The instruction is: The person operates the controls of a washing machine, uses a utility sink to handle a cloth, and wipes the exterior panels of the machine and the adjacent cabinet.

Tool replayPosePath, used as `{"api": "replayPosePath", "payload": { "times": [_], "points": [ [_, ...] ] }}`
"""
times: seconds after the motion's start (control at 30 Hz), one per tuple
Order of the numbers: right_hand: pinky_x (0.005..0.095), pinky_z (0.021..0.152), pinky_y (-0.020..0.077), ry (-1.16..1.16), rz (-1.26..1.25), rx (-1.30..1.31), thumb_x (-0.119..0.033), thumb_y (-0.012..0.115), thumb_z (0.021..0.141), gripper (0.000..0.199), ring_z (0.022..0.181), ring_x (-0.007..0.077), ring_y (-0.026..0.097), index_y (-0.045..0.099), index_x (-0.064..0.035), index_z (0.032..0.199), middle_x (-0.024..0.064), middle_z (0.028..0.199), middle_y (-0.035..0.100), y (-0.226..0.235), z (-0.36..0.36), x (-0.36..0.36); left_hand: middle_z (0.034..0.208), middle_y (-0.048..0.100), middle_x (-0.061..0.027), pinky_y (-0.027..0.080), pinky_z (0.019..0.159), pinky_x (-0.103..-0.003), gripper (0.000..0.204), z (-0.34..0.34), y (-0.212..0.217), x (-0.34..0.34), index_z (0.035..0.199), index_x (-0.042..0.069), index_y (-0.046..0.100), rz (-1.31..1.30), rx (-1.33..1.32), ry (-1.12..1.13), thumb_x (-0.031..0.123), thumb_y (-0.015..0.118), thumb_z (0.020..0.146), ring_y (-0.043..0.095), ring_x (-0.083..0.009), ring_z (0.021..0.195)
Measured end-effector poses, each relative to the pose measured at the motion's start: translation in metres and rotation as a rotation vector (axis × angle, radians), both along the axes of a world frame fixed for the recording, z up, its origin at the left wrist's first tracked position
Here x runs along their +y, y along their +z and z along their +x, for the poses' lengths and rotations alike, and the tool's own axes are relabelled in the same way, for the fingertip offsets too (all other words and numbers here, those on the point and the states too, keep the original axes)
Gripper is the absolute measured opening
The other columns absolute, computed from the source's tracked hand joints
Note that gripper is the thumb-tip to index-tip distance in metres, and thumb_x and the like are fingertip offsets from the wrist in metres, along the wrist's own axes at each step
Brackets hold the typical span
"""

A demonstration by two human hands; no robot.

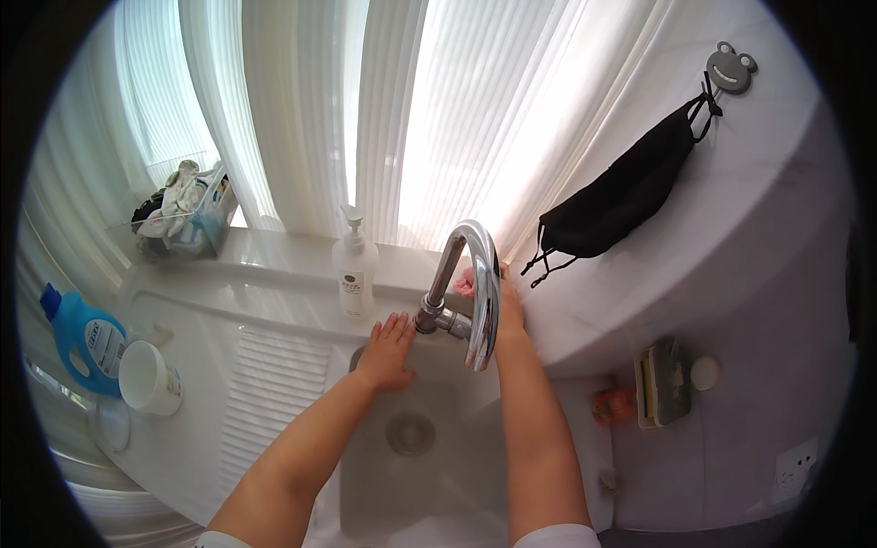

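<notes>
My left hand (388, 354) rests at the back rim of the white sink (375, 493), left of the tap's base. Its fingers are stretched out and it holds nothing. The chrome tap (484, 301) arches up between my two arms. Behind its spout, at the back right corner, my right hand (509, 301) reaches to a bunched pink cloth (464, 282) and appears closed on it. The spout hides most of those fingers. A round drain (410, 434) shows in the basin floor below my left hand.
Left of the tap stands a white pump bottle (354, 274). Farther left are a clear bin of cloths (183, 219), a blue detergent bottle (87, 342) and a white tub (151, 379). A black mask (621, 187) hangs on the right wall, above a sponge holder (662, 384).
</notes>
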State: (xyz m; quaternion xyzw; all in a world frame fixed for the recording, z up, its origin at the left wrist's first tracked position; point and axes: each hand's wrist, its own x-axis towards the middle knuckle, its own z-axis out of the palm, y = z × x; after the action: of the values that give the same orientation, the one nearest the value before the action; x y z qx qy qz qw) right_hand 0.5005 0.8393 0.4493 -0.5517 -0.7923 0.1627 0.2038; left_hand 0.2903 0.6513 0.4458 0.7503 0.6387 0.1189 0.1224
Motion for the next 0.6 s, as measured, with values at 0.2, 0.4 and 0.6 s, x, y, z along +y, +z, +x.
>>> {"api": "replayPosePath", "payload": {
  "times": [0.2, 0.4, 0.6],
  "points": [
    [0.0402, 0.094, 0.0426, -0.025, 0.34, -0.26, -0.015, 0.06, 0.081, 0.031, 0.11, 0.0327, 0.051, 0.064, -0.0153, 0.112, 0.0119, 0.114, 0.056, 0.023, 0.02, -0.113, 0.153, 0.017, -0.0176, 0.011, 0.115, -0.047, 0.09, -0.001, 0.002, 0.003, 0.145, 0.002, 0.023, -0.047, 0.049, -0.011, 0.038, 0.068, 0.076, 0.013, -0.0314, 0.143],
    [0.0437, 0.093, 0.0429, -0.006, 0.323, -0.328, -0.007, 0.059, 0.079, 0.04, 0.108, 0.0342, 0.05, 0.063, -0.0156, 0.118, 0.0121, 0.117, 0.054, 0.035, 0.051, -0.214, 0.154, 0.015, -0.0173, 0.009, 0.116, -0.046, 0.092, 0.002, 0.004, 0.001, 0.146, 0.002, 0.021, -0.067, 0.058, -0.022, 0.039, 0.068, 0.076, 0.01, -0.0305, 0.144],
    [0.0431, 0.09, 0.0417, 0.086, 0.913, -0.454, -0.013, 0.063, 0.074, 0.018, 0.108, 0.0319, 0.05, 0.069, -0.0122, 0.091, 0.0086, 0.112, 0.058, 0.168, 0.023, -0.195, 0.154, 0.015, -0.0189, 0.008, 0.115, -0.047, 0.093, -0.007, -0.006, -0.001, 0.145, 0.001, 0.022, -0.06, 0.013, -0.011, 0.04, 0.068, 0.074, 0.009, -0.0319, 0.144]
  ]
}}
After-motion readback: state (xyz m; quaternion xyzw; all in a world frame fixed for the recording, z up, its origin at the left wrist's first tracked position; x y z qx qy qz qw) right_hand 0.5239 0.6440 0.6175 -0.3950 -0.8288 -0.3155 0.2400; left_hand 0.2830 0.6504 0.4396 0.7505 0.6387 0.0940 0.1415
